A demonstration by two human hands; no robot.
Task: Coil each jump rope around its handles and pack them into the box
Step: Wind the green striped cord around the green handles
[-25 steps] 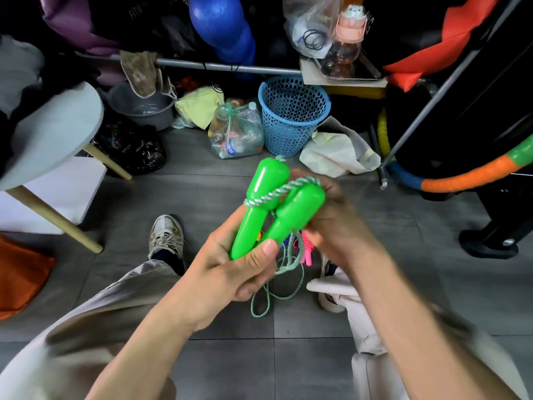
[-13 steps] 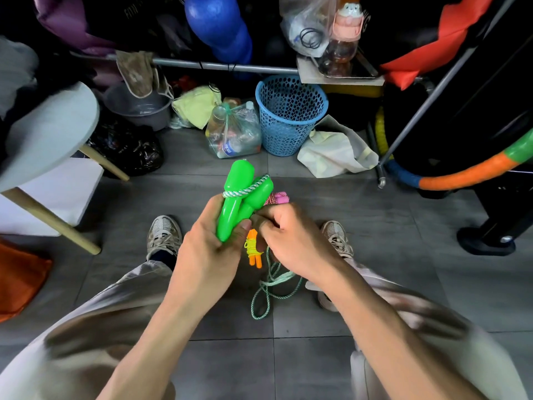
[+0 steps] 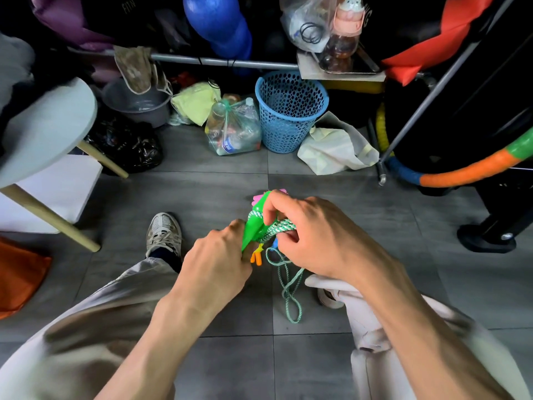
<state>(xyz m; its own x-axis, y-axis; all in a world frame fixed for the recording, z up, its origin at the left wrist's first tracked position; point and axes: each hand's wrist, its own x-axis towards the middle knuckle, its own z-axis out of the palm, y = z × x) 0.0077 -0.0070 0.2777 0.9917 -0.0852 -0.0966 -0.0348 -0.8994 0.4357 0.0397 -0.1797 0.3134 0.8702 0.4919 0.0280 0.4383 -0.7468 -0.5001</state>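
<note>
Both hands meet over the grey tile floor [image 3: 202, 197], between the person's knees. The left hand [image 3: 215, 265] is curled around the lower end of the green handles [image 3: 253, 229], holding them upright and slightly tilted. The right hand [image 3: 311, 235] grips the upper part, its fingers bent over the green and white rope [image 3: 278, 228] where several turns already cross the handles. The rest of the rope hangs down in a loose loop below the hands, its end near the floor. Small orange and pink pieces show just behind the handles; what they are cannot be told. A blue basket [image 3: 291, 111] stands further back, well apart from the hands, beside a clear plastic bag [image 3: 233, 128]
</note>
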